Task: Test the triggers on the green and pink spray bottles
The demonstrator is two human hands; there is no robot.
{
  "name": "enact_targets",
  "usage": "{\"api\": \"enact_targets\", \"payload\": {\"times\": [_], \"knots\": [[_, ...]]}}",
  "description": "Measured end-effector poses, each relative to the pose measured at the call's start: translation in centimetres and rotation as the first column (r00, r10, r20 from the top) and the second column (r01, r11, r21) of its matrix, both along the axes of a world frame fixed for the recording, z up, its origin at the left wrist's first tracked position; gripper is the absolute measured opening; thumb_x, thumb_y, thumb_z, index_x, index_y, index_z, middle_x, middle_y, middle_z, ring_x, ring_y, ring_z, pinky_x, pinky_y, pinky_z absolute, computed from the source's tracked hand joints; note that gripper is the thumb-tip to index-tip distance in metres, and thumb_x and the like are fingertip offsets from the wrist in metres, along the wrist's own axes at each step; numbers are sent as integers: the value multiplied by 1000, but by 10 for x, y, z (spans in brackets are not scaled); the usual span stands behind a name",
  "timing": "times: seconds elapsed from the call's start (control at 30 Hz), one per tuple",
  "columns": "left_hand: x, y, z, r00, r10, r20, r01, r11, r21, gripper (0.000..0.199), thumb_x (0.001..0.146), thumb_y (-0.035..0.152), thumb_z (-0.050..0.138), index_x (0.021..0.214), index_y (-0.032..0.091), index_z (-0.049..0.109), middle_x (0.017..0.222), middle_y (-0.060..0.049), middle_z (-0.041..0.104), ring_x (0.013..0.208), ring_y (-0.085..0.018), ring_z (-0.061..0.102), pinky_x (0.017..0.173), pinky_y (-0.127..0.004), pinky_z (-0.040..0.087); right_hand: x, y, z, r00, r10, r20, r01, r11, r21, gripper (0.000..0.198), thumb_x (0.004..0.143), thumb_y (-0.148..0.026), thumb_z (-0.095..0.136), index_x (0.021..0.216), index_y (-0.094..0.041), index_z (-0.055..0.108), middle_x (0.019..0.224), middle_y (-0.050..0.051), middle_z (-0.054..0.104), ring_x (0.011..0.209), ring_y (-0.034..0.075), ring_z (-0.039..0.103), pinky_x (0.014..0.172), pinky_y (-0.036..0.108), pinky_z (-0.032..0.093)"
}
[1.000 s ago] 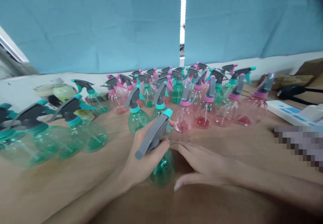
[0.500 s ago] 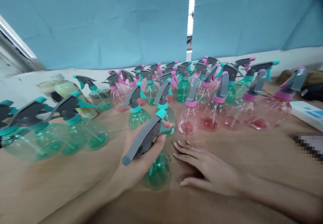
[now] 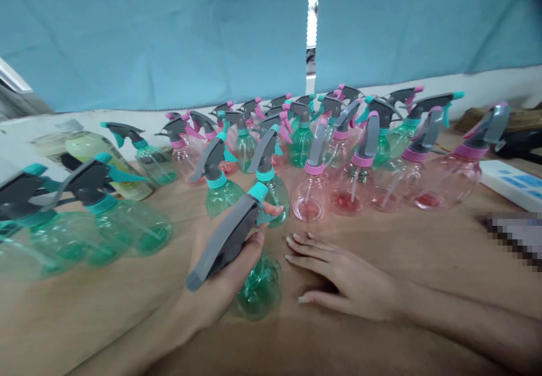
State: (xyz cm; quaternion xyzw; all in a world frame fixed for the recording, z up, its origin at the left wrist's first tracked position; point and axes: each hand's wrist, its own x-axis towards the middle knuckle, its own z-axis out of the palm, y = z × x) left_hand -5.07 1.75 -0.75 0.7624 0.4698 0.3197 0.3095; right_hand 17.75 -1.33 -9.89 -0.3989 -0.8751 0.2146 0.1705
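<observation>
My left hand (image 3: 228, 277) is wrapped round the neck of a green spray bottle (image 3: 259, 291) with a grey and teal trigger head. A finger of that hand lies at the teal trigger, and the hand hides the bottle's collar. The bottle's base appears to stand on the wooden table (image 3: 322, 345). To its right, my right hand (image 3: 347, 280) lies on the table with fingers stretched and thumb apart, holding nothing. Just beyond the hands stand two more green spray bottles and a pink spray bottle (image 3: 309, 198).
Pink and green spray bottles crowd the back, with a green spray bottle (image 3: 144, 232) among several at left. A pale yellow bottle (image 3: 91, 147) stands behind those. At right lie a white box (image 3: 514, 181) with blue marks and a pixelated flat object (image 3: 519, 237). A blue sheet (image 3: 178, 37) hangs behind.
The whole view has shifted slightly, so most things sit a little further left. My left hand keeps its hold on the green spray bottle, and my right hand still lies flat.
</observation>
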Motion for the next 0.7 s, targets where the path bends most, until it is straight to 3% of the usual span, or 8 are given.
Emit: {"api": "enact_targets", "payload": {"times": [0.1, 0.23, 0.37, 0.47, 0.7], "knots": [[-4, -1, 0, 1000, -16, -2, 16, 1000, -20, 22, 90, 35, 50, 91, 31, 72, 74, 3, 75, 100, -24, 69, 102, -42, 48, 1, 1, -1, 1000, 5, -19, -5, 1000, -12, 66, 91, -57, 52, 145, -19, 42, 155, 8, 32, 144, 26, 26, 119, 47, 19], [-5, -2, -2, 999, 40, 2, -40, 999, -18, 21, 89, 38, 52, 87, 30, 72, 79, 3, 76, 93, -24, 70, 99, -41, 47, 2, 1, -1, 1000, 9, -18, -9, 1000, -15, 65, 92, -57, 51, 146, -20, 42, 155, 7, 31, 144, 26, 26, 119, 46, 19], [-1, -2, 1, 998, 54, 41, -53, 999, -13, 18, 83, 35, 54, 85, 28, 71, 75, 2, 72, 71, -21, 67, 74, -35, 53, 2, 1, -2, 999, 11, -42, -11, 1000, -11, 64, 92, -55, 52, 145, -21, 43, 155, 7, 32, 144, 26, 26, 119, 46, 19], [1, 0, 2, 996, 56, 72, -57, 998, 12, 18, 79, 33, 55, 85, 27, 70, 67, 2, 67, 56, -18, 59, 57, -31, 48, 3, 2, -4, 999, 6, -53, -7, 1000, -12, 64, 92, -55, 53, 145, -21, 43, 155, 7, 32, 144, 26, 26, 119, 45, 19], [1, -2, 5, 995, 56, 79, -59, 997, 39, 16, 77, 35, 55, 81, 27, 67, 62, 3, 62, 51, -16, 53, 52, -28, 43, 5, 3, -3, 1000, 23, -20, -23, 1000, -6, 65, 92, -56, 52, 145, -19, 43, 155, 7, 31, 144, 24, 25, 119, 45, 18]]}}
